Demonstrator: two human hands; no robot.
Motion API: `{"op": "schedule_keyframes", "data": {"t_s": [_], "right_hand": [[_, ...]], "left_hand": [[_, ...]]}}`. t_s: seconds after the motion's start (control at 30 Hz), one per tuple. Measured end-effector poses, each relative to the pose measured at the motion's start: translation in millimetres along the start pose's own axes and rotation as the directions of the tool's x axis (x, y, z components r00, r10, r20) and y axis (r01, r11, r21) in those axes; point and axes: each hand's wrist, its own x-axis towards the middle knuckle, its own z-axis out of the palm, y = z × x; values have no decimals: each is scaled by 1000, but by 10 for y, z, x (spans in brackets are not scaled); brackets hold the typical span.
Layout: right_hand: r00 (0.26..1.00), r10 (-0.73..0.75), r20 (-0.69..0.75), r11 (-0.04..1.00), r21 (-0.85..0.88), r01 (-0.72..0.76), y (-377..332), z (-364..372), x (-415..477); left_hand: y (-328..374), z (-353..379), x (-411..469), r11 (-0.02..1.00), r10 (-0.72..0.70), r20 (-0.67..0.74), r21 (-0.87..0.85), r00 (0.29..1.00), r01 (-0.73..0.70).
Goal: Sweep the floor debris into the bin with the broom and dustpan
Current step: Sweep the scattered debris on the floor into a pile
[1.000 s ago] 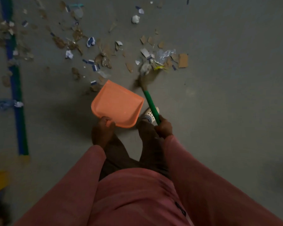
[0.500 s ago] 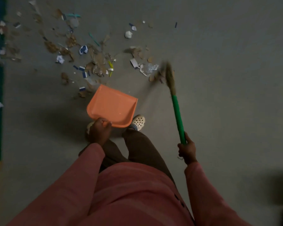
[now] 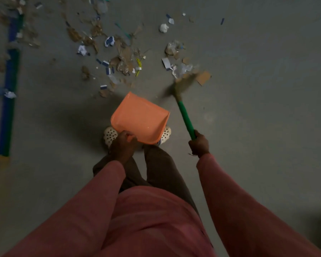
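My left hand (image 3: 123,143) grips the near edge of an orange dustpan (image 3: 139,116), which hangs above my feet with its mouth facing the litter. My right hand (image 3: 199,144) is closed around the green handle of a short broom (image 3: 186,117). Its straw head (image 3: 183,83) is blurred and sits beside a brown cardboard piece (image 3: 203,77) at the right end of the debris. Scattered debris (image 3: 122,60) of paper scraps, cardboard bits and plastic wrap lies on the grey floor beyond the dustpan. No bin is in view.
A blue and green tape line (image 3: 8,101) runs along the floor at the left, with more scraps (image 3: 9,94) around it. My white perforated shoes (image 3: 109,135) stand under the dustpan. A crumpled white paper ball (image 3: 163,27) lies farther out.
The broom swung out to the right and its head has come back onto the right end of the litter. The dustpan stayed in my left hand above my feet.
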Motion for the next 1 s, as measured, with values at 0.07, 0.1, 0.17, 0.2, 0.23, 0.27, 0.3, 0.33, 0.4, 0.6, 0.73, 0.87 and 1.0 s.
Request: {"op": "schedule_keyframes", "data": {"t_s": [0.07, 0.1, 0.17, 0.2, 0.23, 0.27, 0.3, 0.33, 0.4, 0.6, 0.73, 0.87, 1.0], "right_hand": [[996, -83, 20, 990, -109, 85, -153, -134, -24], [995, -99, 30, 988, -113, 102, -168, -197, -61], [993, -118, 28, 988, -93, 120, -79, -297, -197], [992, -129, 11, 989, -78, 129, 24, -323, -270], [990, -141, -15, 989, -45, 140, 150, -332, -337], [989, -141, -50, 990, 6, 142, 281, -334, -399], [988, -130, -88, 988, 75, 136, 411, -319, -452], [988, -99, -118, 981, 152, 117, 532, -283, -501], [988, 16, -151, 947, 319, 33, 713, -163, -603], [916, 394, -70, 688, 684, -244, 892, 80, -586], [919, 395, 15, 804, 478, -354, 858, 197, -497], [993, 111, 27, 994, -23, -111, 718, 152, -440], [999, -19, 50, 997, -79, 23, 665, -36, -393]], "left_hand": [[19, -41, -35, 1000, -13, -4, -17, 1000, 13], [39, -70, -44, 1000, -12, -9, -19, 1000, 12], [90, -123, -41, 1000, -5, -15, -25, 1000, 5], [124, -152, -35, 999, -11, -19, -38, 1000, 10], [161, -184, -27, 999, -27, -22, -47, 999, 26], [192, -205, -12, 998, -29, -32, -50, 999, 28], [222, -226, 1, 998, -33, -38, -51, 999, 31], [233, -232, 30, 998, -33, -39, -55, 999, 30], [256, -231, 92, 998, -18, -20, -59, 1000, 17], [327, -113, 159, 1000, 26, 24, -7, 999, -26], [322, -23, 106, 997, 54, 37, 45, 998, -55], [235, 12, 60, 994, 68, 39, 89, 997, -71], [346, -11, 38, 995, 51, 55, 85, 997, -55]]}}
